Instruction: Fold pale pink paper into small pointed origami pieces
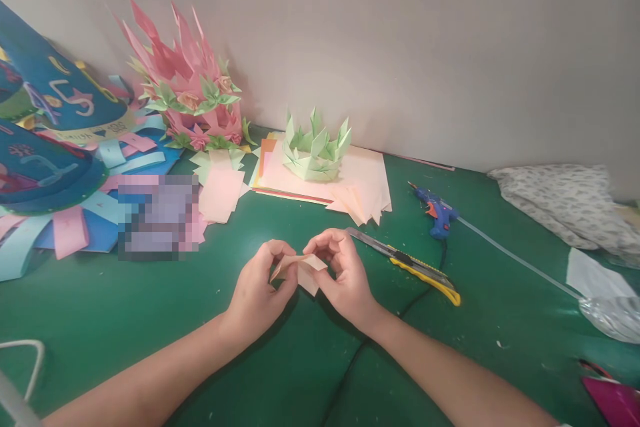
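Between my two hands is a small piece of pale peach paper [307, 277], partly folded, with creases and flaps standing out. My left hand [263, 280] pinches its left side between thumb and fingers. On the other side my right hand [343, 273] grips the paper with thumb and curled fingers. Both hands hold it just above the green table. Behind them a light green folded-paper crown [317, 150] stands on a stack of paper sheets [370, 170]. Several folded peach pieces [350, 203] lie at the stack's front edge.
A yellow utility knife [425, 277], blade out, lies right of my hands. Beyond it are a blue glue gun [437, 210] with its cord and a long glue stick [515, 250]. Pink paper crowns [195, 67], blue cone hats [75, 93] and peach squares [221, 193] sit left.
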The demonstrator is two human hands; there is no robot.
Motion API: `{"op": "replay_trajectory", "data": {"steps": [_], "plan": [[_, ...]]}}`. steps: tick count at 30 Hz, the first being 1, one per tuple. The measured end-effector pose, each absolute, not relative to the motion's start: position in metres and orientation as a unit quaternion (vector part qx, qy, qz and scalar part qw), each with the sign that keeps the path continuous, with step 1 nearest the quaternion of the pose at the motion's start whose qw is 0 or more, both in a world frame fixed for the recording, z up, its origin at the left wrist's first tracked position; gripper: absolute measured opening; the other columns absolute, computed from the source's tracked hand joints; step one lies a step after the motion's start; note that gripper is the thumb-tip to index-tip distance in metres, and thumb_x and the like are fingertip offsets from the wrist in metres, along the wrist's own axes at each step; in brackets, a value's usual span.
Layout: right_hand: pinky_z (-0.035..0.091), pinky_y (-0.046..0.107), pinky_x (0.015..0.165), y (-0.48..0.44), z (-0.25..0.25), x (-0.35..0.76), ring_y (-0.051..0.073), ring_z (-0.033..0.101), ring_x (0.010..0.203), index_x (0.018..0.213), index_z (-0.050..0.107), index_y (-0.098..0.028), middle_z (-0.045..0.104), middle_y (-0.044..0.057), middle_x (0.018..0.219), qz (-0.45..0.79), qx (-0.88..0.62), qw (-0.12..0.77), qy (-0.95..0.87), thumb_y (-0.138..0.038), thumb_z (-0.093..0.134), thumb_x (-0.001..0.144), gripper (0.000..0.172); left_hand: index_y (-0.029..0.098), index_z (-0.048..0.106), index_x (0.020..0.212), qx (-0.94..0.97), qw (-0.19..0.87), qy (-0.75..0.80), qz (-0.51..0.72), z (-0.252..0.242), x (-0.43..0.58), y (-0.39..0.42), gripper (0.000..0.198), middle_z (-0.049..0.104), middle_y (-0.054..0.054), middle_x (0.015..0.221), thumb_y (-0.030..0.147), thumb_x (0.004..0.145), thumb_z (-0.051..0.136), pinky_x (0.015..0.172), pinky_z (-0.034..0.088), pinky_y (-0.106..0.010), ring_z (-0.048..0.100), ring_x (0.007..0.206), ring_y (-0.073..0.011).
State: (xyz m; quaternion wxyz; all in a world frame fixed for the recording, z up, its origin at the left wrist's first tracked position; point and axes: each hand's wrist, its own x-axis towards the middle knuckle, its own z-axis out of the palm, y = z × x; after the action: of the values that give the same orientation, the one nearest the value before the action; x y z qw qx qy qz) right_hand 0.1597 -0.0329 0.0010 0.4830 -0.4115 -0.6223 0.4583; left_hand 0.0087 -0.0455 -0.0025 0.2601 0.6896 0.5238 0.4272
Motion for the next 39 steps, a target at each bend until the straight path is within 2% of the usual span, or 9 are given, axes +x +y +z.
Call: {"op": "replay_trajectory", "data": {"steps": [6, 11, 18, 28, 34, 39], "plan": [[0.047, 0.028, 0.071, -0.034, 0.003, 0.158, 0.013, 0.054, 0.079, 0.095, 0.04, -0.024, 0.051, 0.001, 0.088, 0.474, -0.417, 0.482, -0.607, -0.018, 0.058, 0.077, 0.027, 0.022, 0.045, 0.084, 0.733, 0.192, 0.494, 0.426, -0.002, 0.008, -0.046, 0.015, 0.056, 0.003, 0.07, 0.01, 0.076, 0.047, 0.054, 0.041, -0.021, 0.054, 0.06, -0.0107], [0.046, 0.03, 0.072, -0.034, 0.003, 0.158, 0.013, 0.053, 0.077, 0.095, 0.039, -0.024, 0.051, 0.001, 0.086, 0.471, -0.422, 0.479, -0.609, -0.023, 0.06, 0.077, 0.028, 0.022, 0.044, 0.085, 0.737, 0.199, 0.485, 0.427, -0.002, 0.008, -0.047, 0.016, 0.054, 0.003, 0.069, 0.009, 0.076, 0.046, 0.054, 0.041, -0.021, 0.054, 0.06, -0.011], [0.046, 0.032, 0.074, -0.035, 0.003, 0.158, 0.014, 0.053, 0.079, 0.094, 0.04, -0.024, 0.05, 0.001, 0.086, 0.459, -0.415, 0.493, -0.612, -0.021, 0.056, 0.08, 0.022, 0.022, 0.044, 0.085, 0.724, 0.221, 0.491, 0.43, 0.0, 0.008, -0.047, 0.017, 0.052, 0.003, 0.069, 0.008, 0.077, 0.046, 0.052, 0.04, -0.02, 0.052, 0.06, -0.0108], [0.047, 0.033, 0.076, -0.041, 0.004, 0.16, 0.016, 0.053, 0.084, 0.098, 0.04, -0.026, 0.049, 0.003, 0.091, 0.462, -0.394, 0.503, -0.615, -0.017, 0.053, 0.082, 0.022, 0.023, 0.044, 0.087, 0.725, 0.232, 0.446, 0.471, -0.005, 0.008, -0.05, 0.023, 0.056, 0.002, 0.071, 0.004, 0.075, 0.048, 0.06, 0.044, -0.023, 0.059, 0.069, -0.0133], [0.047, 0.032, 0.074, -0.043, 0.004, 0.157, 0.015, 0.052, 0.08, 0.096, 0.04, -0.025, 0.048, 0.002, 0.087, 0.447, -0.402, 0.516, -0.61, -0.016, 0.053, 0.081, 0.021, 0.023, 0.043, 0.09, 0.745, 0.206, 0.418, 0.477, -0.004, 0.008, -0.051, 0.027, 0.058, 0.001, 0.075, 0.002, 0.075, 0.048, 0.059, 0.046, -0.022, 0.061, 0.07, -0.0128], [0.046, 0.031, 0.072, -0.044, 0.002, 0.157, 0.015, 0.05, 0.08, 0.093, 0.036, -0.025, 0.046, 0.002, 0.088, 0.435, -0.398, 0.53, -0.61, -0.014, 0.051, 0.081, 0.022, 0.023, 0.043, 0.087, 0.727, 0.243, 0.42, 0.486, -0.005, 0.01, -0.052, 0.024, 0.055, 0.001, 0.072, 0.003, 0.076, 0.048, 0.059, 0.045, -0.023, 0.059, 0.07, -0.0129]]}}
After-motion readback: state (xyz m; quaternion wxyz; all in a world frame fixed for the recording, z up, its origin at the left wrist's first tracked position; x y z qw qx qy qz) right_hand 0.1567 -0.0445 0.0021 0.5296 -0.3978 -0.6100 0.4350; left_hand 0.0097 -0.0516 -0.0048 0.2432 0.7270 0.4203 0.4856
